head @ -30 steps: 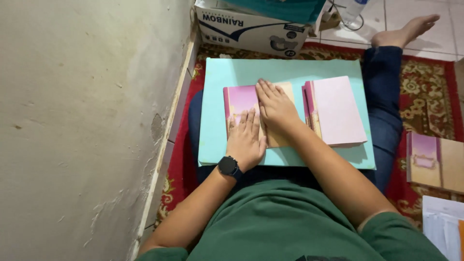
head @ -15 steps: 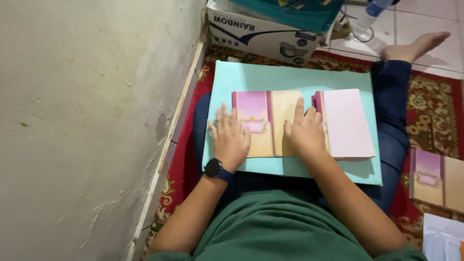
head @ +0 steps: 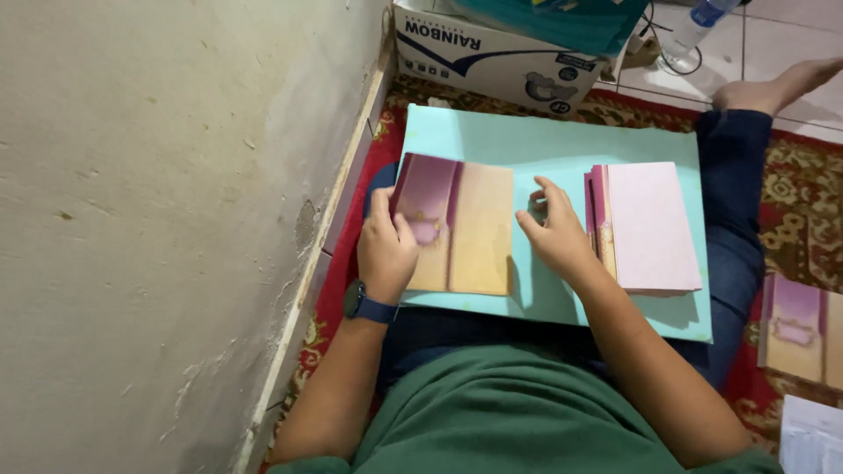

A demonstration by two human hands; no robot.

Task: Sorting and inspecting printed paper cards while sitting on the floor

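Note:
A light turquoise board [head: 562, 145] lies across my lap. On its left part rests a printed card sheet [head: 470, 228], purple on the left panel and tan on the right. My left hand [head: 385, 250], with a dark watch on the wrist, grips the sheet's purple left edge. My right hand [head: 558, 233] hovers over the bare board between the sheet and a stack of pink sheets [head: 650, 226] on the board's right part, fingers spread, holding nothing.
A plastered wall [head: 176, 219] rises close on the left. A white cardboard box [head: 492, 54] stands beyond the board. A red patterned rug [head: 803, 189] lies underneath, with another purple and tan sheet [head: 799, 329] at the right and a plastic bottle [head: 698, 22] at the far top.
Both hands were pressing flat on the sheet. Now the left hand has slid to its left edge, and the right hand has lifted off onto the space beside the stack.

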